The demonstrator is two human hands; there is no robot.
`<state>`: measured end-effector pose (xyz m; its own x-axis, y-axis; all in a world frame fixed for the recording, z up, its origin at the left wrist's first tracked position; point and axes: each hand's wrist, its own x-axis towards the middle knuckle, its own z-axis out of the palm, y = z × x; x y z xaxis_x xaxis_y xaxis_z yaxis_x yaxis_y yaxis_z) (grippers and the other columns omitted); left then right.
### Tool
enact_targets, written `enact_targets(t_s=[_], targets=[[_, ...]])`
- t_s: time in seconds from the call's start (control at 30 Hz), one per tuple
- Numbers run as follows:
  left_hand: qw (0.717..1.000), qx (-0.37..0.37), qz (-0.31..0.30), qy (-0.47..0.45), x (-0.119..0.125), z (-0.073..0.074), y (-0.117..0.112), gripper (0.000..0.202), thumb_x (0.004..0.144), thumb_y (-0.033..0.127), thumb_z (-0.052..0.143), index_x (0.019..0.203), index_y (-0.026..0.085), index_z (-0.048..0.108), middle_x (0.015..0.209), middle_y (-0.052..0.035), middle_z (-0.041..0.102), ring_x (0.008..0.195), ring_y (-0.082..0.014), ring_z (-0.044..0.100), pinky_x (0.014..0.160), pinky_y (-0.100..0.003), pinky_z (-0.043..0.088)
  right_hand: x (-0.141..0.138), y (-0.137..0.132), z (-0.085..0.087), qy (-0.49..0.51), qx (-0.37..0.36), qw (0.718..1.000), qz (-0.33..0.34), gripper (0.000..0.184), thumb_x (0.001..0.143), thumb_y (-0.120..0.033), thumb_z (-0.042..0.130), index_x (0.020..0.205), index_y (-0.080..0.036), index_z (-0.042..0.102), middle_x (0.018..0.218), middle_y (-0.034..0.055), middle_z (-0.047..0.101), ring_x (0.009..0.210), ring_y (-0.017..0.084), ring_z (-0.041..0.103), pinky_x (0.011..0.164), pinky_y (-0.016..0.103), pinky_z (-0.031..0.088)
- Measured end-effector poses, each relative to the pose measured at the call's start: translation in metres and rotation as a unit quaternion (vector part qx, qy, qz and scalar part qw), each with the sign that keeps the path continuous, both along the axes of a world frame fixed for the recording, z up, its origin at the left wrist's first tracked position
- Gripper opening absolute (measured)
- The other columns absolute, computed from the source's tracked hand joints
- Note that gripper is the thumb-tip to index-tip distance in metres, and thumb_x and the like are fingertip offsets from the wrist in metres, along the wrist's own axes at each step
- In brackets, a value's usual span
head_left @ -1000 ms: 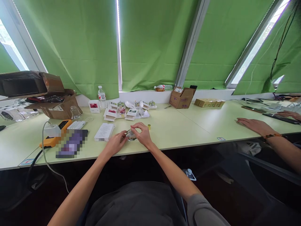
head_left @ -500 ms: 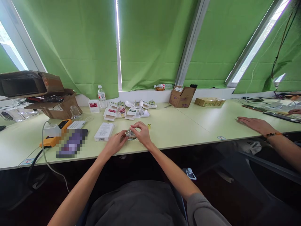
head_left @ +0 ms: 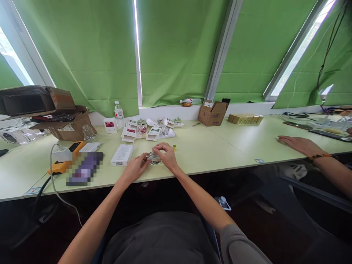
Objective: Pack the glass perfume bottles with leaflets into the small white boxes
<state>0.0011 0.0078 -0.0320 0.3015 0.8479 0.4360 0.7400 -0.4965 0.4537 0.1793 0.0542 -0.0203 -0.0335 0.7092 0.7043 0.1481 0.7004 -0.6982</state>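
little round glass piece (head_left: 155,159) on the table (head_left: 203,156) by the near edge, left hand (head_left: 135,168) pinching its side, right hand (head_left: 168,157) curled over the top, can't tell from here if that one's gripping anything, tiny gold cylinder (head_left: 174,148) just past it, white box (head_left: 122,154) off left

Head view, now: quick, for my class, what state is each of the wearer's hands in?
Left hand: closed on the edge of the glass object.
Right hand: closed in a pinch at its top; anything held cannot be told.
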Motion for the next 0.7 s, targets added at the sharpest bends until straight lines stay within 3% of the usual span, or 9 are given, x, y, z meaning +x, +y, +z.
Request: enact_targets(t_s=[0.23,0.7], targets=[[1.000,-0.004,0.003,-0.002,0.000,0.000,0.000,0.036,0.095,0.042,0.041,0.124,0.023,0.050,0.104,-0.0062,0.070,0.096,-0.0255,0.065,0.081,-0.036,0.047,0.001,-0.002,0.004,0.018,-0.042,0.999,0.030,0.014,0.080,-0.033,0.068,0.077,-0.021,0.074,0.086,0.0066,0.068,0.086,0.021,0.063,0.073,0.033,0.055],[1.000,-0.005,-0.001,-0.007,-0.002,-0.003,0.002,0.036,0.095,0.043,0.041,0.124,0.023,0.051,0.105,-0.0059,0.070,0.097,-0.0246,0.065,0.081,-0.034,0.048,0.014,0.003,0.012,0.041,-0.086,0.995,0.027,0.025,0.082,-0.040,0.063,0.083,-0.018,0.074,0.093,0.0070,0.071,0.090,0.021,0.065,0.078,0.033,0.054]])
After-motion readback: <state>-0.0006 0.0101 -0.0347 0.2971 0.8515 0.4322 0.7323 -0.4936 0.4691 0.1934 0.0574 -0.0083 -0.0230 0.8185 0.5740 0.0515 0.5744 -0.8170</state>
